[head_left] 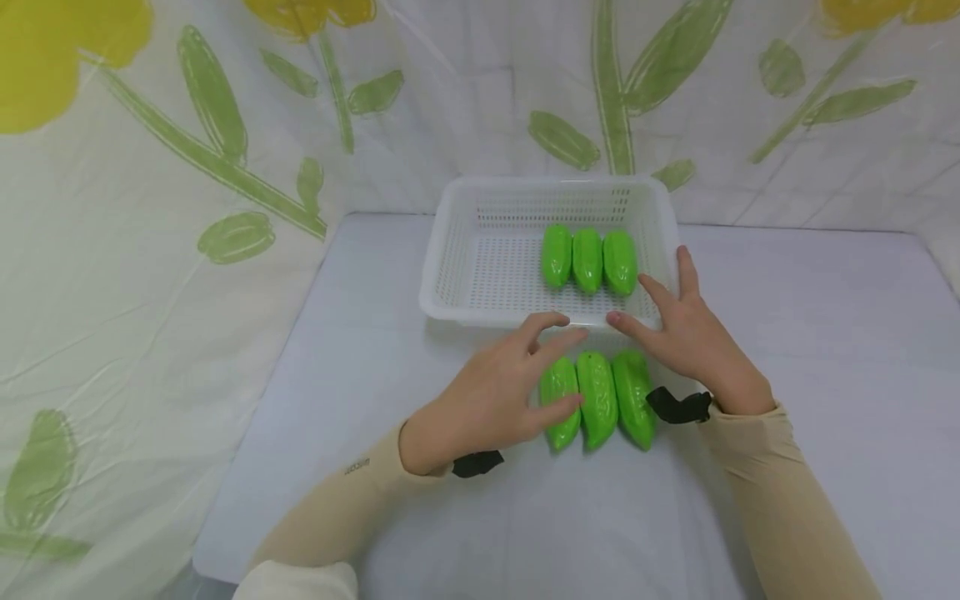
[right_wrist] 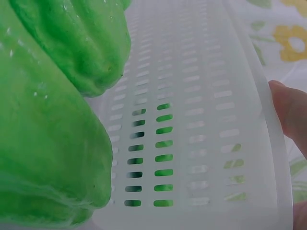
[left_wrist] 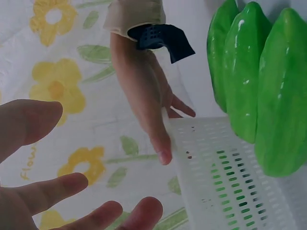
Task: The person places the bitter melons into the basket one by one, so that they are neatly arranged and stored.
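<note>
A white perforated plastic basket [head_left: 487, 317] stands toward the back of the table. Inside it, right of its middle, three glossy green ridged vegetables [head_left: 587, 262] lie side by side. Three more green vegetables [head_left: 597, 404] lie in a row on the table in front of the basket. My left hand [head_left: 487, 396] hovers over the left one of this row, fingers spread, nothing between them; it partly hides that vegetable. At the basket's front right corner is my right hand [head_left: 693, 337], its fingers spread along the rim. The right wrist view shows fingertips [right_wrist: 287, 108] at the rim's edge.
The table [head_left: 315, 375] has a pale cover. Behind it and to the left hangs a white sheet [head_left: 457, 108] printed with yellow flowers and green leaves. Black straps [head_left: 678, 406] hang at both wrists.
</note>
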